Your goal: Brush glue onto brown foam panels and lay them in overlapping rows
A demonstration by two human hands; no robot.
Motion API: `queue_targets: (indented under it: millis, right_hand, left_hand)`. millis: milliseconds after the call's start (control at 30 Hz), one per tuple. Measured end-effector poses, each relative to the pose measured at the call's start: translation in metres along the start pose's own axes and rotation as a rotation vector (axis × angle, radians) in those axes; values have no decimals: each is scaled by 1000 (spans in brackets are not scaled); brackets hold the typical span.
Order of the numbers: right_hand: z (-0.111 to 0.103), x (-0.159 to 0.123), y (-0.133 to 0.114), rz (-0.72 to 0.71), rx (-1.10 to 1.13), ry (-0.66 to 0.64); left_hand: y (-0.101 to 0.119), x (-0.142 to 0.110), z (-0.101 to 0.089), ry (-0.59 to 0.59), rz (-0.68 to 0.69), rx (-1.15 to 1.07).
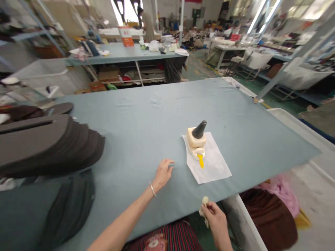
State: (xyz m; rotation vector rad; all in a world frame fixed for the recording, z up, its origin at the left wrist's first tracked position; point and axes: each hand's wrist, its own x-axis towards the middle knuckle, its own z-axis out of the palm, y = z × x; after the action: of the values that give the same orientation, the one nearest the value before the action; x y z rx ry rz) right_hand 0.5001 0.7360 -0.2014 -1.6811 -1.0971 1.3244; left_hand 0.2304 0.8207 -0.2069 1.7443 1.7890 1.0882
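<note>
We stand at a broad table (136, 129) covered in faintly creased blue-grey sheeting, a cluttered workshop beyond. Thin, dark, rounded pieces (86, 150) pile at its left. On a smooth white sheet (213, 169) sit a blocky cream container (196, 140), a tapered dark cone (199, 129) and a yellow tool (200, 161). Our left hand (163, 172), fingers loosely parted, is near the sheet; our right hand (216, 219) pinches a crumpled pale wad (205, 200) by the table's near edge.

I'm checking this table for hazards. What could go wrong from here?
The pale scrap in the right hand might drop, as it is near the edge of the table. The upright dark cone on the cream block could be knocked. The dark pile has uneven, fanned edges and might slide.
</note>
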Motion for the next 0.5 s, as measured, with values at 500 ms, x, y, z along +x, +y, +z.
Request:
queue_targets:
  millis: [500]
  right_hand:
    - [240,-59,-56,286,90,-982]
  left_hand:
    - [10,-202,-141,421,-448,-397]
